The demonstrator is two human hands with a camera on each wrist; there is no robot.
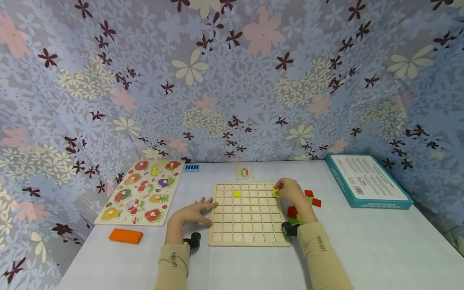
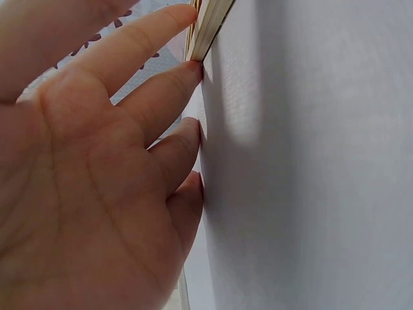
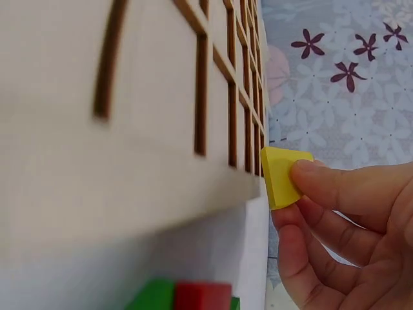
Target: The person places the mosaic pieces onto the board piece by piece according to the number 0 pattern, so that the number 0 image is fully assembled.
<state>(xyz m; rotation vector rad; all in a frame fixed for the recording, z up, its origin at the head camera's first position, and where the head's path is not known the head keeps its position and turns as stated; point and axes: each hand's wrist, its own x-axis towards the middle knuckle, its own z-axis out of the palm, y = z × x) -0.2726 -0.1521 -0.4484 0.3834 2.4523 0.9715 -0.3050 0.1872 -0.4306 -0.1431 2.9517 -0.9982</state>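
A wooden grid board (image 1: 249, 213) lies flat on the white table (image 1: 362, 241). One yellow piece (image 1: 237, 193) sits in a cell near its far edge. My right hand (image 1: 290, 192) pinches a second yellow piece (image 3: 281, 175) at the board's far right edge (image 3: 213, 187). My left hand (image 1: 193, 212) lies flat with straight fingers (image 2: 164, 84) on the table, fingertips touching the board's left edge (image 2: 206, 29). Red pieces (image 1: 312, 198) and green ones lie to the right of the board, partly hidden by my right wrist.
A fruit peg puzzle (image 1: 143, 191) lies at the left, an orange block (image 1: 126, 236) in front of it. A teal box (image 1: 366, 180) sits at the right. A small pattern card (image 1: 244, 172) and a blue item (image 1: 191, 168) lie near the floral backdrop.
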